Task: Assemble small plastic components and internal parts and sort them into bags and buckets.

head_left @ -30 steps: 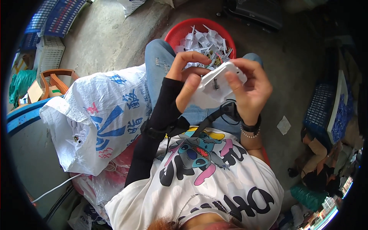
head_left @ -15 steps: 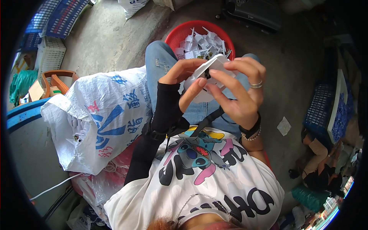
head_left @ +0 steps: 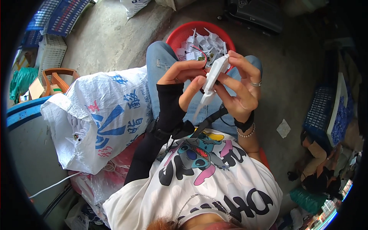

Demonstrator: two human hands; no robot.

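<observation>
In front of my knees, a white plastic casing point(head_left: 216, 74) is held up between both hands, turned nearly edge-on. My left hand point(head_left: 183, 74), in a black sleeve, pinches its left side between thumb and fingers. On the right side, my right hand point(head_left: 242, 92) grips it, with one fingertip at the upper end and other fingers lower down by a small dark part. A thin red and black wire point(head_left: 205, 55) arcs above the left fingers; where it joins is hidden. Beyond the hands, a red basket point(head_left: 172, 35) holds many white plastic parts point(head_left: 211, 42).
A large white woven sack point(head_left: 115, 111) with white pieces in its mouth leans at my left, beside a blue-rimmed bin point(head_left: 25, 115). Blue crates point(head_left: 63, 17) stand at the far left. On the right are a blue crate point(head_left: 320, 101) and another person point(head_left: 316, 161). A dark case point(head_left: 255, 15) sits ahead.
The casing has turned from showing its broad inner side to nearly edge-on. My right hand has shifted slightly lower, and the wire has come into view above the left fingers.
</observation>
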